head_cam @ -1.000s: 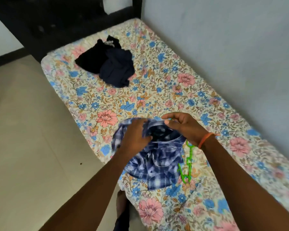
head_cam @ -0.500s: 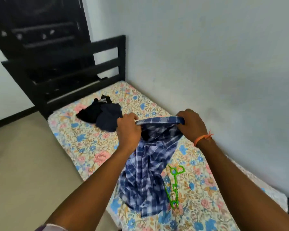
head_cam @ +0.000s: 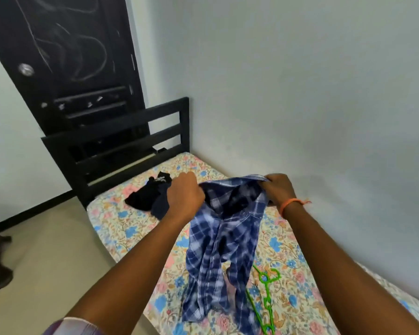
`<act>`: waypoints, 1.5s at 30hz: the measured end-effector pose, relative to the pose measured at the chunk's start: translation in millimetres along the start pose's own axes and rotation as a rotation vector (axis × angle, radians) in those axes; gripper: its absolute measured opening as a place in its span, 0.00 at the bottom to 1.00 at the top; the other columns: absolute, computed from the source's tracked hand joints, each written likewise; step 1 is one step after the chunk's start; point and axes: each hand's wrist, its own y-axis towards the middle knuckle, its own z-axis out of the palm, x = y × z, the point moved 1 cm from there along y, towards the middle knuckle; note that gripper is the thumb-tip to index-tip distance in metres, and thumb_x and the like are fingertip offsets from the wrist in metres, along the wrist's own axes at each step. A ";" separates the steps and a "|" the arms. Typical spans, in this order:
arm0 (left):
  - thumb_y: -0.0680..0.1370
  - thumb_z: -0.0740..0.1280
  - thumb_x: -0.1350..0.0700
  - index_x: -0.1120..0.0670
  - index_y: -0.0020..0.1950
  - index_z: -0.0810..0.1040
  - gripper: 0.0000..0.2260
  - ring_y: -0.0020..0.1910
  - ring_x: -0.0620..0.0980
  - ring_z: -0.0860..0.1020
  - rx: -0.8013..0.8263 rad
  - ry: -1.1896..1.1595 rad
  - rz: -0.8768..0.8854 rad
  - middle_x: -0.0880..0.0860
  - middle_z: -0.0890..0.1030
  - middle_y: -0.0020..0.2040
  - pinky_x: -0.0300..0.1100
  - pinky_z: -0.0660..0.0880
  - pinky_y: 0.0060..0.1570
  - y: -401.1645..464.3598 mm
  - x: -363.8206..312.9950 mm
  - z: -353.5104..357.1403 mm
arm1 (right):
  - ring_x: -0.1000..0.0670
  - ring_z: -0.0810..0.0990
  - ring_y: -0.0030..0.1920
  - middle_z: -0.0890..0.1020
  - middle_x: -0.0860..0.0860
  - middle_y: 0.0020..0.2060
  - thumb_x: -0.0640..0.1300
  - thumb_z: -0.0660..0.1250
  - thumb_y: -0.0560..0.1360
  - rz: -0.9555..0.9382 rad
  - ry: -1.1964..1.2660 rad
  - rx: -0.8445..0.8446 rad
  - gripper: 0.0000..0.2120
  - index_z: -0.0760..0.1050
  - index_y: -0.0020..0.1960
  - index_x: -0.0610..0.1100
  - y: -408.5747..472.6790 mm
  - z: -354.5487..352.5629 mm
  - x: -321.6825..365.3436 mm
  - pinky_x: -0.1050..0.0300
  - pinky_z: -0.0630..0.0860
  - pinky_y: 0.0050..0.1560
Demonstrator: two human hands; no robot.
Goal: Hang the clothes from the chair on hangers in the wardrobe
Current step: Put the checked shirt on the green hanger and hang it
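we hold the blue plaid shirt (head_cam: 224, 240) up over the bed (head_cam: 121, 221), left hand (head_cam: 185, 193) & right hand (head_cam: 279, 189) each w/ fingers curled, gripping its top edge; soft woven cloth hangs in limp folds. thin green plastic hanger (head_cam: 266, 301) lies on the floral sheet just beside the shirt's hem. dark crumpled clothes (head_cam: 150, 197) sit farther up the bed, near the black slatted frame (head_cam: 131, 139).

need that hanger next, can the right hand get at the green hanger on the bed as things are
Probably not yet: the right hand grips the plaid shirt together with the left hand. The green hanger lies on the bed below it, mostly uncovered, so letting go should free the way.
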 end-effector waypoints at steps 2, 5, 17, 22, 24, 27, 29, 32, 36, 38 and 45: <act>0.75 0.65 0.58 0.57 0.57 0.72 0.11 0.52 0.58 0.74 -0.065 0.111 0.127 0.56 0.74 0.55 0.51 0.72 0.44 -3.1 1.4 8.0 | 0.46 0.71 0.33 0.71 0.39 0.30 0.40 0.69 0.76 -0.041 0.080 0.097 0.13 0.72 0.35 0.38 -2.1 -4.1 33.1 0.51 0.72 0.33; 0.74 0.68 0.57 0.56 0.61 0.71 0.17 0.54 0.56 0.72 -0.070 -0.079 0.283 0.55 0.73 0.57 0.51 0.71 0.46 -10.5 -3.6 24.8 | 0.43 0.78 0.38 0.80 0.40 0.37 0.43 0.71 0.76 0.041 0.172 0.283 0.09 0.78 0.43 0.37 -4.7 -4.1 67.8 0.51 0.76 0.41; 0.78 0.65 0.65 0.55 0.45 0.81 0.08 0.42 0.47 0.76 -0.120 -0.665 0.130 0.48 0.79 0.41 0.38 0.68 0.41 23.7 16.1 4.5 | 0.41 0.80 0.44 0.82 0.37 0.46 0.62 0.74 0.67 0.063 0.167 0.573 0.36 0.77 0.55 0.29 3.4 -19.1 28.8 0.47 0.79 0.49; 0.77 0.63 0.64 0.56 0.44 0.81 0.08 0.42 0.48 0.75 -0.140 -0.537 0.219 0.50 0.79 0.41 0.39 0.67 0.40 40.7 5.0 -22.3 | 0.49 0.75 0.43 0.79 0.43 0.47 0.64 0.69 0.73 -0.266 -0.031 0.295 0.25 0.70 0.56 0.45 -3.9 -3.8 28.9 0.52 0.75 0.46; 0.77 0.63 0.62 0.55 0.42 0.79 0.07 0.41 0.51 0.76 -0.118 -0.404 0.229 0.51 0.78 0.41 0.45 0.70 0.39 46.9 6.6 -30.3 | 0.50 0.70 0.39 0.72 0.48 0.43 0.66 0.69 0.72 -0.441 -0.164 0.172 0.24 0.66 0.50 0.48 -6.2 -3.5 29.1 0.56 0.70 0.40; 0.76 0.64 0.59 0.53 0.41 0.78 0.06 0.40 0.52 0.77 -0.098 -0.261 0.233 0.52 0.79 0.41 0.44 0.70 0.36 48.1 5.8 -43.7 | 0.46 0.73 0.39 0.69 0.50 0.47 0.60 0.69 0.74 -0.524 -0.421 0.029 0.17 0.67 0.46 0.49 -6.9 -1.5 21.2 0.52 0.73 0.38; 0.76 0.65 0.58 0.54 0.43 0.80 0.05 0.40 0.53 0.78 -0.091 -0.219 0.257 0.52 0.80 0.42 0.43 0.71 0.36 44.4 0.5 -50.1 | 0.44 0.75 0.39 0.70 0.48 0.51 0.53 0.70 0.76 -0.527 -0.538 -0.111 0.12 0.72 0.45 0.46 -8.3 -0.7 19.2 0.50 0.76 0.36; 0.78 0.64 0.57 0.54 0.47 0.80 0.05 0.43 0.53 0.78 -0.133 -0.179 0.322 0.52 0.80 0.44 0.44 0.72 0.38 35.3 -12.5 -56.2 | 0.40 0.73 0.42 0.74 0.43 0.48 0.47 0.72 0.73 -0.526 -0.708 -0.385 0.08 0.76 0.43 0.43 -12.6 0.7 20.4 0.51 0.72 0.35; 0.79 0.64 0.61 0.57 0.54 0.76 0.05 0.45 0.57 0.80 -0.214 0.131 0.440 0.54 0.77 0.51 0.46 0.69 0.36 21.7 -27.3 -58.0 | 0.37 0.77 0.43 0.78 0.43 0.42 0.40 0.66 0.77 -0.343 -0.745 -0.463 0.03 0.76 0.46 0.41 -22.4 3.4 22.4 0.52 0.67 0.35; 0.77 0.65 0.65 0.57 0.56 0.75 0.08 0.46 0.58 0.81 -0.175 0.317 0.451 0.55 0.77 0.53 0.48 0.71 0.35 15.9 -25.0 -53.2 | 0.37 0.79 0.43 0.79 0.42 0.42 0.39 0.60 0.80 -0.218 -0.678 -0.401 0.05 0.74 0.48 0.40 -22.9 4.8 14.2 0.53 0.67 0.36; 0.78 0.66 0.62 0.58 0.48 0.77 0.02 0.45 0.57 0.80 0.006 0.322 0.212 0.56 0.79 0.46 0.47 0.68 0.37 -4.7 -9.6 -36.1 | 0.42 0.78 0.33 0.78 0.43 0.30 0.44 0.74 0.72 -0.093 -0.407 0.076 0.12 0.80 0.36 0.36 -14.2 -19.5 -1.2 0.52 0.76 0.35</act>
